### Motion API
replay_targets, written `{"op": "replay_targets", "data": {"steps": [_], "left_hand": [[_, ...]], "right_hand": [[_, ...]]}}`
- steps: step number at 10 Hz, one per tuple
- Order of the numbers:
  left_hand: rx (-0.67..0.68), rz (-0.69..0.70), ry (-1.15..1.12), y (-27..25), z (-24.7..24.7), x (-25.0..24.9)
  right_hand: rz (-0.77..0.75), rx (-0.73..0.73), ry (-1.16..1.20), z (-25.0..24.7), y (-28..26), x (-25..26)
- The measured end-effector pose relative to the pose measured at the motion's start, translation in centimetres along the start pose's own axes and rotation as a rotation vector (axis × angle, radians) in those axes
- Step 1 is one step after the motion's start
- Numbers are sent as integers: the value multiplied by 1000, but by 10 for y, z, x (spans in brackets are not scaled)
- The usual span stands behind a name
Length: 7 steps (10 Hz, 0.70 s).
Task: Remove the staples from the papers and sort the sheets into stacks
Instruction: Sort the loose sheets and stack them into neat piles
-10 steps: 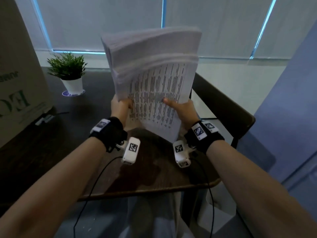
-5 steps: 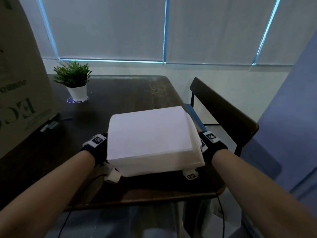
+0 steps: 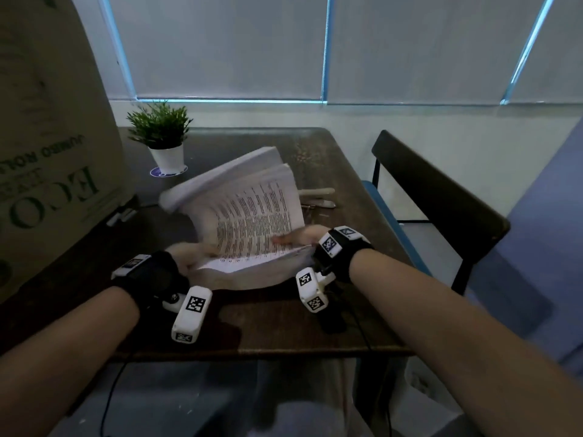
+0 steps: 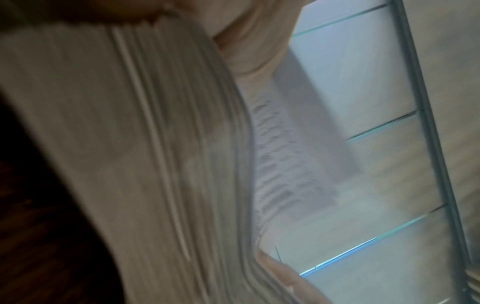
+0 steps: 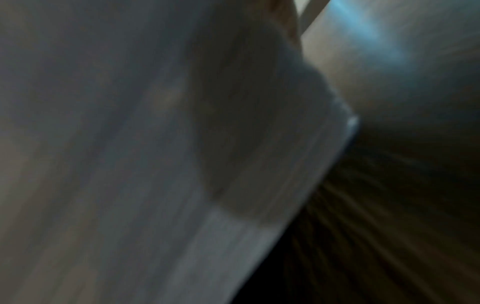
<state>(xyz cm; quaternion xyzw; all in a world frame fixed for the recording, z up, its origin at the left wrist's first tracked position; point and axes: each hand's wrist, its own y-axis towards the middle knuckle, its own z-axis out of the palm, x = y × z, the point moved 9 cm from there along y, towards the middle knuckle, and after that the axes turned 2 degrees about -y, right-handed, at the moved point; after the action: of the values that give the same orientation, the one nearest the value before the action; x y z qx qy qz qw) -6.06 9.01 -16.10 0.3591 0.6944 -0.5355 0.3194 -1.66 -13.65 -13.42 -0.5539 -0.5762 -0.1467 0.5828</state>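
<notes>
The left hand (image 3: 186, 258) and right hand (image 3: 303, 236) both grip the thick paper stack (image 3: 249, 222) by its near edge, thumbs curled over the printed top page, its far part lifted and bowed. It sits near the tabletop (image 3: 284, 323) front edge; bare wood lies left.

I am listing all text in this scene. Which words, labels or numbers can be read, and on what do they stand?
"ECO": cardboard box, mirrored.
"JUMBO ROLL": same box, mirrored, partly cut off.
Smaller lines on the box: too small.
Printed lines on the stack of papers: blurred, unreadable.
Square code tags on the wrist cameras: no words.
</notes>
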Motion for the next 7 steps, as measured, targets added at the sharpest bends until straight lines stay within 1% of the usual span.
{"op": "replay_targets", "data": {"steps": [1, 2, 3, 4, 5, 6, 7], "left_hand": [[-105, 3, 31, -1, -13, 2], [-102, -14, 56, -3, -7, -1], [-85, -28, 69, 4, -8, 1], [-115, -29, 58, 5, -5, 0], [-138, 32, 8, -18, 13, -10], [-98, 78, -5, -38, 42, -18], [-38, 96, -73, -45, 70, -21]], "right_hand": [[84, 36, -95, 4, 1, -3], [32, 32, -179, -24, 54, -20], [32, 95, 146, -6, 0, -20], [15, 83, 405, -6, -46, -25], [-22, 36, 703, -18, -63, -33], [-16, -61, 861, -29, -86, -41], [33, -112, 846, -22, -86, -40]]}}
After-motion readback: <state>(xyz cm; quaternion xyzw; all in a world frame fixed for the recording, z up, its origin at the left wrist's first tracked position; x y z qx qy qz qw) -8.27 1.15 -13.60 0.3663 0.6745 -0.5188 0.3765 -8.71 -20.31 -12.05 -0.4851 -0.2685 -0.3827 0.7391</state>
